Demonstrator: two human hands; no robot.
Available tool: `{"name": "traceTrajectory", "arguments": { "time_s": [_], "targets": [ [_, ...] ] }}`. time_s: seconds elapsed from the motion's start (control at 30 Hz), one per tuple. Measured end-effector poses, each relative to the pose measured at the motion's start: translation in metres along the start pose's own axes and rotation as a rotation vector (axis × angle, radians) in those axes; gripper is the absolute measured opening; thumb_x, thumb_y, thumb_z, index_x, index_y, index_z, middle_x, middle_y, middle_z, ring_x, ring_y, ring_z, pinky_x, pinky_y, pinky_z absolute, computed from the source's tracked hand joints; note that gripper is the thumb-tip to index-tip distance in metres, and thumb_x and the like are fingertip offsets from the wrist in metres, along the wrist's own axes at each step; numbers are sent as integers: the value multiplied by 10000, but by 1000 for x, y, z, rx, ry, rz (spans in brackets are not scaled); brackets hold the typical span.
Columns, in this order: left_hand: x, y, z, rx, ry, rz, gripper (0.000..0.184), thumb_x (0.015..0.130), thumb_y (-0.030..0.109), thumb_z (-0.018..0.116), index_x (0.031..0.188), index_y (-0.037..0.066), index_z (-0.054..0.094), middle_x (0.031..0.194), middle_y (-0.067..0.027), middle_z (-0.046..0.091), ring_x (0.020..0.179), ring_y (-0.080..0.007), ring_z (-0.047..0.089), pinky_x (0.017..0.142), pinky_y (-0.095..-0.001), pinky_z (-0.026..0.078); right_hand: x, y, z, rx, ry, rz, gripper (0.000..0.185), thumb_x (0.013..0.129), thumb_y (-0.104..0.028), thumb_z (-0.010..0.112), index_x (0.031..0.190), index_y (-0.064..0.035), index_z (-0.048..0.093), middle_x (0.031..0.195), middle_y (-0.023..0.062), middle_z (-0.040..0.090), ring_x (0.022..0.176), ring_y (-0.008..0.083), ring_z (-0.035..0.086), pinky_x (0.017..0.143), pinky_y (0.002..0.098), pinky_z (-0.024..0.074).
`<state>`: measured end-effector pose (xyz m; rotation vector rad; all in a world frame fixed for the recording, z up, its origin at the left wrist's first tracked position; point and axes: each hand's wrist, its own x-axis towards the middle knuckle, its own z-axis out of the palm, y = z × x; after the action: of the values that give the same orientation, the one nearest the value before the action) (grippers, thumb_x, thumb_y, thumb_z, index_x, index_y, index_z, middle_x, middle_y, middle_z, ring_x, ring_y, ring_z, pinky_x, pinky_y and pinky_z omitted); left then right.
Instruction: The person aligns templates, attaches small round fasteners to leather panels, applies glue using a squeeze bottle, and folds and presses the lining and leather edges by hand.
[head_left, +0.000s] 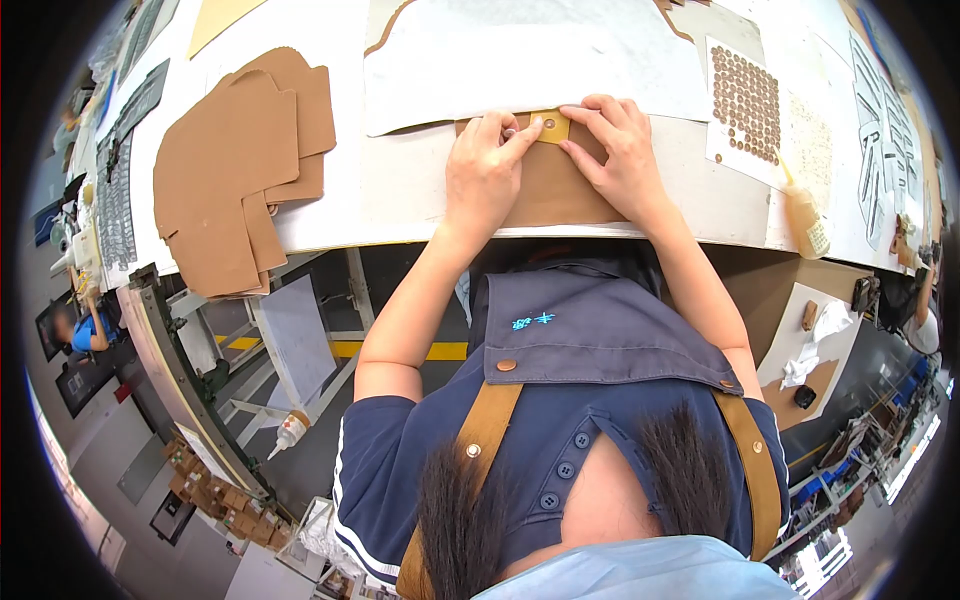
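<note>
A brown flat piece (pixel 562 190), which looks like leather, lies at the table's front edge, its far end under a large whitish panel (pixel 530 60). On its far part rests a small yellow square piece (pixel 551 133) with a round spot in the middle. My left hand (pixel 484 170) is closed, thumb and forefinger pinched together, the thumb tip at the yellow piece's left side. Whatever is in that pinch is hidden. My right hand (pixel 622 155) holds the yellow piece's right side, forefinger at the far corner and thumb at the near one.
Stacked brown cut pieces (pixel 225 170) lie at the left, some overhanging the edge. A card with rows of small brown discs (pixel 745 100) is at the right, near a yellowish bottle (pixel 806 220). Below the table, a white bottle (pixel 290 432) sits by the frame. A person (pixel 90 325) is far left.
</note>
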<state>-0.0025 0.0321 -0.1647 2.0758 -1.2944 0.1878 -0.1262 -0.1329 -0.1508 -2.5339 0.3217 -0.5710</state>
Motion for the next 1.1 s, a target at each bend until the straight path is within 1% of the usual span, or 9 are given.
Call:
{"name": "traceTrajectory", "arguments": {
  "time_s": [0.27,0.33,0.37,0.47,0.57,0.63,0.67,0.77,1.1],
  "targets": [
    [2,4,-2,47,-30,-40,371,828,-30,665,1100,189,791,944,-44,625,851,-237,616,745,-365,516,-9,-18,1,-442,-66,-127,417,889,-212,729,1287,-104,671,1199,49,615,1129,234,556,994,396,422],
    [8,2,-11,-90,-131,-149,310,887,-5,665,1127,156,776,988,-36,652,900,-224,645,789,-363,531,-8,-22,-2,-526,-124,-138,475,891,-240,723,1338,-101,646,1225,54,615,1133,228,561,1007,391,419],
    [11,1,-15,-159,-181,-205,281,916,7,665,1141,140,768,1009,-32,665,925,-218,659,811,-362,539,-8,-20,-2,-468,-118,-124,465,896,-227,721,1337,-99,648,1230,57,615,1138,232,560,1012,392,417],
    [15,7,-25,-725,-52,-529,268,1001,77,644,1264,38,682,1096,-50,689,1018,-202,680,916,-359,549,-5,-7,-7,-207,-81,-69,408,907,-181,715,1300,-86,668,1222,70,625,1136,247,569,1022,394,417],
    [11,7,-32,-1167,-142,-642,418,1059,200,602,1389,-52,544,1204,-101,668,1136,-197,661,1022,-355,524,-5,3,-16,243,-13,79,294,907,-123,710,1197,-71,708,1133,77,652,1086,265,600,1021,400,424],
    [11,14,-37,-1222,-187,-680,512,1089,308,528,1445,-55,476,1262,-135,646,1194,-221,638,1069,-365,494,-4,1,-24,546,41,260,219,902,-92,704,1119,-72,724,1033,66,670,1035,269,621,1021,415,427],
    [10,17,-39,-1251,-213,-698,561,1104,362,491,1473,-57,441,1291,-152,635,1223,-234,626,1093,-370,479,-2,-3,-28,481,73,190,144,893,-83,711,1036,-71,726,981,65,673,991,261,630,998,408,430],
    [7,23,-39,-1269,-266,-626,678,1110,499,364,1513,-45,393,1375,-176,594,1310,-253,572,1137,-396,439,4,-18,-27,251,111,-20,98,887,-88,720,985,-93,707,981,43,669,984,245,623,954,393,423],
    [0,34,-40,-983,-309,-473,728,1102,540,340,1542,-39,346,1344,-197,633,1325,-281,570,1143,-414,425,4,-23,-15,7,131,-198,123,853,-120,745,938,-113,655,979,25,654,945,220,612,913,378,395]
  ]
}}
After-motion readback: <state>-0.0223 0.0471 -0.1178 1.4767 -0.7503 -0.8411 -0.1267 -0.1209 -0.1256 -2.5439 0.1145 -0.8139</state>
